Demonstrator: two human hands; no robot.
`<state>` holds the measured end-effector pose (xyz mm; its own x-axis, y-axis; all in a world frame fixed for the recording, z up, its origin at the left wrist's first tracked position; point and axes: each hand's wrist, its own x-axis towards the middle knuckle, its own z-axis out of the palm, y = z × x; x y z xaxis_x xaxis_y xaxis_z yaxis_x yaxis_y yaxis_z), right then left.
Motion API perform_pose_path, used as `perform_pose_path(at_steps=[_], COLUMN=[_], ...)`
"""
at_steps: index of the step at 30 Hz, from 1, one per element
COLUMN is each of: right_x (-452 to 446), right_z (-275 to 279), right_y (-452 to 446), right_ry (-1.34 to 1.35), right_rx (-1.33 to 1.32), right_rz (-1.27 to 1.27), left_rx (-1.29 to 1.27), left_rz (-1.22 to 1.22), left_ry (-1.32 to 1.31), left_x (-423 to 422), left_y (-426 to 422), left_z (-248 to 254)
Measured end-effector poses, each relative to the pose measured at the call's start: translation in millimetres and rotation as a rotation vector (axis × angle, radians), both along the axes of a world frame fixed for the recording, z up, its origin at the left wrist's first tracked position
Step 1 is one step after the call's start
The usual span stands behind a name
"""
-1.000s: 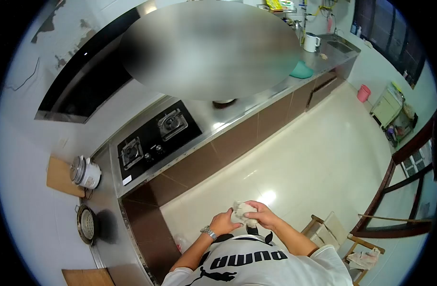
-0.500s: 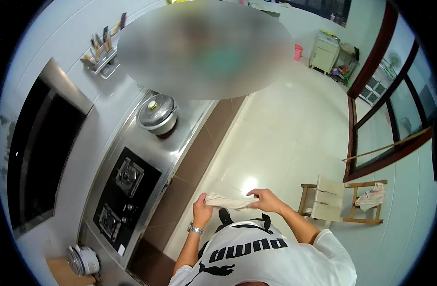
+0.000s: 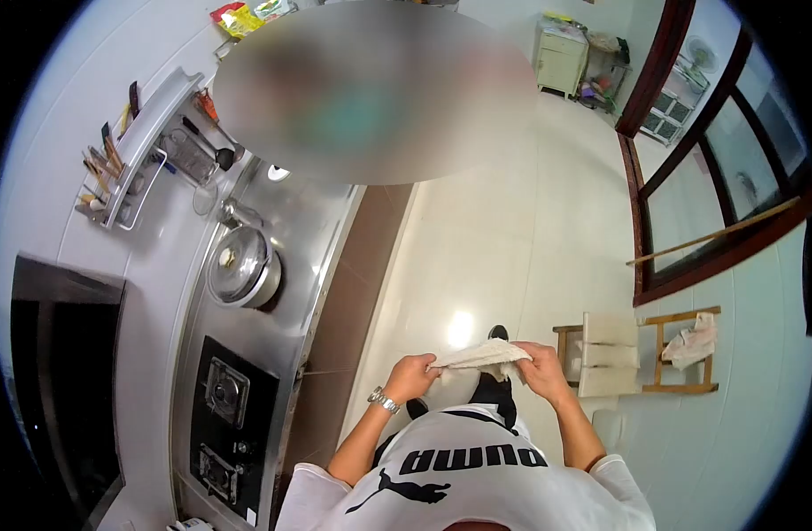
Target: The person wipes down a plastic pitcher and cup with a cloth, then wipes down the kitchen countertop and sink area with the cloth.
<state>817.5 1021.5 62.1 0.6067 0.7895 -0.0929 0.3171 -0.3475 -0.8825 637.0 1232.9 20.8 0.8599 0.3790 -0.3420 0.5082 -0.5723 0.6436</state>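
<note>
A whitish cloth is stretched between my two hands, in front of my body and above the floor. My left hand, with a metal watch on its wrist, is closed on the cloth's left end. On the other end, my right hand grips it with the fingers wrapped round. The middle of the cloth is bunched, and part of it hangs down near my right hand.
On my left runs a steel counter with a lidded pot and a black gas stove. A utensil rack is on the wall. At right stands a wooden chair; beyond it is a framed glass door. A large blur hides the far middle.
The cloth and both hands have shifted right in view, and the cloth's right end is raised. My view has turned, with the counter and pot now lower. A foot shows further forward.
</note>
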Motion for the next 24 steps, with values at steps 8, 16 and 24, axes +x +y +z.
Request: perform_pose_path(at_steps=[8,16,24], right_x=[158,268,355], right_z=[21,34,29], right_y=[23,64,133], right_ry=[-0.106,-0.171,-0.265], right_rx=[-0.015,0.139,-0.017], right_rz=[0.067,0.067,-0.02], left_rx=[0.115,0.124,-0.037], left_rz=[-0.051,-0.077,-0.383], left_ry=[-0.054,-0.023,0.034], left_x=[163,274,392], left_y=[14,41,115], left_z=[-2,13,16])
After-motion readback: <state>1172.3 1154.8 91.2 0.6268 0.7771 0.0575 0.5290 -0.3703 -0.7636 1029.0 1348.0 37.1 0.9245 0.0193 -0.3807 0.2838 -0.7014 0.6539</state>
